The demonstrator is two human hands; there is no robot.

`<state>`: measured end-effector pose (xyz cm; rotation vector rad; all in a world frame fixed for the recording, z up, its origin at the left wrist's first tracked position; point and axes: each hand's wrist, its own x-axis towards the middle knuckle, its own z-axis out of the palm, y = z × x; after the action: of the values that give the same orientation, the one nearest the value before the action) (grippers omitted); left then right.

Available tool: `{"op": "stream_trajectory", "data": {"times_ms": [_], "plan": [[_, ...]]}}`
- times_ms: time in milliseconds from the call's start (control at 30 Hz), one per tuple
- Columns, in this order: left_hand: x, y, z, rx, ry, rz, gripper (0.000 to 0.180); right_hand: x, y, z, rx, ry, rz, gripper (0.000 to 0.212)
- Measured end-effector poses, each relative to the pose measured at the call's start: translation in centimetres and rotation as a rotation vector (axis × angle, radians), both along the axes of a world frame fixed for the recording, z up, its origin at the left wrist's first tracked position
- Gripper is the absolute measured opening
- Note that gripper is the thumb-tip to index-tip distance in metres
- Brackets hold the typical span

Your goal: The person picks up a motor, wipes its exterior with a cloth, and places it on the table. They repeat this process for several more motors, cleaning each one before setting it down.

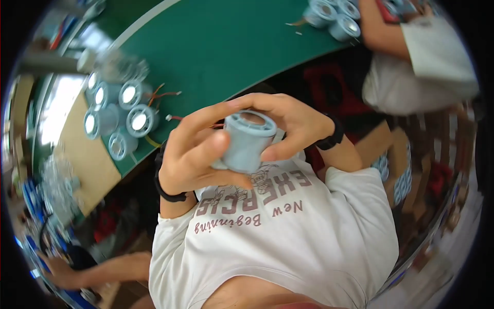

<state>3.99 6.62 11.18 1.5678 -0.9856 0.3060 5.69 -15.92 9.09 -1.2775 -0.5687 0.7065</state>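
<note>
Head view gives us two bare hands clamped together around one light blue cylinder (246, 147), held up in front of the chest, above the near edge of the green table (226, 44). Our left hand (186, 159) wraps its left side, with one fingertip over the wall and the thumb low beneath. Our right hand (297, 122) grips from the right, thumb pressed against the side, while the forefingers of both hands come together beyond the top rim. Slight blur leaves us unsure which left fingers actually bear on it. The cylinder tilts a little and shows us a slotted ring around a brownish centre; a red wire (177, 118) runs out at its left to a small white connector.

To the left, we see a group of similar cylinders (105, 121) standing close together on the table, with loose wires (162, 95) beside them and clear plastic (122, 68) behind. A tan board (100, 172) lies nearer us. At the far right of the table, more cylinders (343, 27) sit near a co-worker's arm (383, 33). Down on the right, an open carton (399, 141) holds light blue parts, and another person's arm (116, 270) reaches across at lower left.
</note>
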Motion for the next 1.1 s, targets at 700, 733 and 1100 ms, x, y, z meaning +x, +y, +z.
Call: {"op": "stream_trajectory", "data": {"times_ms": [700, 733, 1100], "plan": [[3.0, -2.0, -5.2, -0.023, 0.154, -0.040, 0.024, -27.5, -39.1, -15.6, -1.527, 0.275, -1.849, 0.058], [2.9, -2.1, -5.2, -0.020, 0.185, -0.010, 0.022, -27.7, -40.2, -16.8, -1.480, 0.361, -1.837, 0.057], [3.3, -2.1, -3.3, 0.222, 0.395, 0.368, 0.019, -21.8, -36.8, -12.7, -1.493, -0.071, -1.737, 0.056]]}}
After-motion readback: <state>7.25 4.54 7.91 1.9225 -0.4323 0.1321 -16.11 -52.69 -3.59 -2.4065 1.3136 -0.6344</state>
